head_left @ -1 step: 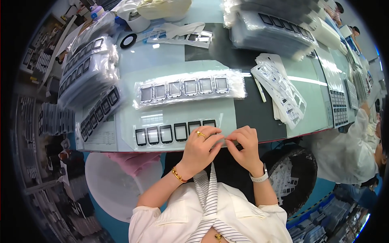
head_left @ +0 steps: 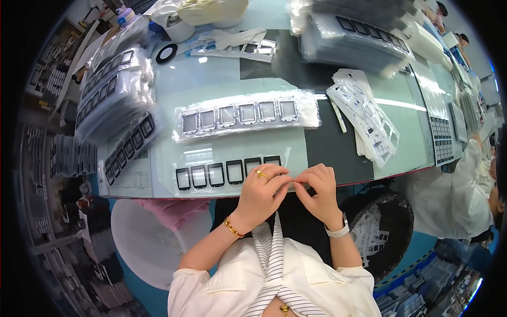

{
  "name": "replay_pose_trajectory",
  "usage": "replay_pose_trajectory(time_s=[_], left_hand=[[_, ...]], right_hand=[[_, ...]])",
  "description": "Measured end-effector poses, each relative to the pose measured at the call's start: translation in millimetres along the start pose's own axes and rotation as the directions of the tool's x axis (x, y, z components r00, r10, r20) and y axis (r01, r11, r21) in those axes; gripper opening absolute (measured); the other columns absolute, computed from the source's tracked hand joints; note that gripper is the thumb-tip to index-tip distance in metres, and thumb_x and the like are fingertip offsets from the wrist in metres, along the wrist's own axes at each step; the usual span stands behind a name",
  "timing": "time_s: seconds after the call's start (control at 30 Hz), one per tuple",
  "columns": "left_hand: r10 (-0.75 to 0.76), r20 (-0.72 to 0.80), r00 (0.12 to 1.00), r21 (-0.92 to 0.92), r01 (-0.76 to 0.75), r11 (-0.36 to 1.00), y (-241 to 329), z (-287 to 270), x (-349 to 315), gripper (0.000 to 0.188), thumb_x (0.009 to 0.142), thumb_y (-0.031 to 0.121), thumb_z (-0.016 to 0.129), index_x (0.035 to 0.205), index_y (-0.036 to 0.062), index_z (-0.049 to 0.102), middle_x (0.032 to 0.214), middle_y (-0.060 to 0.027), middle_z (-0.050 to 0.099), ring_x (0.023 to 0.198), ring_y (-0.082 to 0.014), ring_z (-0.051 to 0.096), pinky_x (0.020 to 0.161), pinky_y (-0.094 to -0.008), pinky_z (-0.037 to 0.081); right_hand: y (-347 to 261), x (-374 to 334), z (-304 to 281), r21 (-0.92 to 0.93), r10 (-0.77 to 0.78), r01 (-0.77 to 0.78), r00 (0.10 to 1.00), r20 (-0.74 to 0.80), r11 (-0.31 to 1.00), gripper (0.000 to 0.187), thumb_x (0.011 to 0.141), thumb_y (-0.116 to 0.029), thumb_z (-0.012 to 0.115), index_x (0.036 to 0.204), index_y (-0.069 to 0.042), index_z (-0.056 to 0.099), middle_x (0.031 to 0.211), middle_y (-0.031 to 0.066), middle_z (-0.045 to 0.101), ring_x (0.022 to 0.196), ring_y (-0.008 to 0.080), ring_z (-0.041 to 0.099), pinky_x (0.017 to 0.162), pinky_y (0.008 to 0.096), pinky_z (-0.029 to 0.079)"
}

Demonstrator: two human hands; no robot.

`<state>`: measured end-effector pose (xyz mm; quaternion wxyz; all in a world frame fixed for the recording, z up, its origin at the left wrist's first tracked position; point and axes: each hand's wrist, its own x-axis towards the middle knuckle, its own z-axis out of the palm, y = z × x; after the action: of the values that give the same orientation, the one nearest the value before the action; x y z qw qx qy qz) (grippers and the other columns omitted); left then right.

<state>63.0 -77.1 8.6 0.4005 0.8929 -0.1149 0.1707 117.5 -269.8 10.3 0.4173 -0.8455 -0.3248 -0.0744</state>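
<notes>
My left hand (head_left: 262, 190) and my right hand (head_left: 318, 191) meet fingertip to fingertip at the table's near edge. On both, thumb and forefinger are pinched together; anything between them is too small or hidden to make out. Beside and partly under my left hand lies a row of several thin black rectangular frames (head_left: 216, 184), its right end covered by the fingers. Farther back, a pile of clear plastic film strips (head_left: 246, 132) carries a row of similar frames with rounded corners.
Stacks of filmed frame strips stand at left (head_left: 119, 95) and back right (head_left: 348, 47). Cut-out liner sheets (head_left: 364, 113) lie right, beside a white pen-like stick (head_left: 338, 117). A black tape roll (head_left: 161, 57) sits behind. Below the edge are a white tub (head_left: 129, 243) and dark scrap bin (head_left: 404, 227).
</notes>
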Motion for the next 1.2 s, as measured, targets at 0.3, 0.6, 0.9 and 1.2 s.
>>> replay_pose_trajectory(time_s=[0.3, 0.6, 0.9, 1.2], left_hand=[[-0.021, -0.021, 1.000, -0.019, 0.021, 1.000, 2.9, 2.9, 2.9, 0.015, 0.080, 0.000, 0.078, 0.094, 0.0059, 0.073, 0.101, -0.0042, 0.072, 0.101, -0.0256, 0.068, 0.090, -0.0398, 0.052], [-0.021, -0.038, 0.999, 0.015, 0.021, 1.000, 3.0, 6.6, 2.3, 0.016, 0.079, 0.001, 0.078, 0.093, 0.0063, 0.072, 0.099, -0.0040, 0.072, 0.100, -0.0265, 0.068, 0.090, -0.0403, 0.051], [-0.028, -0.058, 0.998, 0.029, 0.029, 0.999, 2.8, 6.0, 4.0, 0.018, 0.080, -0.001, 0.075, 0.094, 0.0057, 0.069, 0.099, -0.0069, 0.071, 0.098, -0.0282, 0.068, 0.088, -0.0408, 0.053], [-0.553, 0.191, 0.811, -0.661, 0.522, 0.538, -22.7, -22.0, 6.0, 0.013, 0.109, 0.009, 0.052, 0.113, -0.0021, 0.055, 0.113, -0.0145, 0.077, 0.099, -0.0175, 0.075, 0.086, -0.0299, 0.060]], right_hand=[[0.6, 0.3, 4.5, 0.005, -0.018, 0.018, 0.999, -0.034, 1.000, 0.014, 0.076, -0.004, 0.078, 0.083, -0.010, 0.066, 0.084, 0.0000, 0.068, 0.081, 0.0211, 0.059, 0.078, 0.0379, 0.038], [-0.5, 0.5, 10.1, -0.031, -0.015, 0.013, 0.998, -0.054, 0.999, 0.016, 0.074, -0.004, 0.077, 0.081, -0.011, 0.065, 0.083, -0.0005, 0.067, 0.079, 0.0209, 0.059, 0.077, 0.0378, 0.037], [-1.8, 3.1, 16.0, -0.114, 0.021, -0.027, 0.998, -0.055, 0.993, 0.013, 0.073, -0.007, 0.073, 0.079, -0.010, 0.062, 0.080, 0.0006, 0.061, 0.078, 0.0232, 0.055, 0.077, 0.0396, 0.038], [-10.5, 19.3, -13.4, 0.006, 0.117, -0.119, 0.984, 0.132, 0.993, 0.025, 0.076, -0.017, 0.080, 0.095, -0.008, 0.066, 0.103, 0.0059, 0.065, 0.097, 0.0271, 0.058, 0.085, 0.0383, 0.041]])
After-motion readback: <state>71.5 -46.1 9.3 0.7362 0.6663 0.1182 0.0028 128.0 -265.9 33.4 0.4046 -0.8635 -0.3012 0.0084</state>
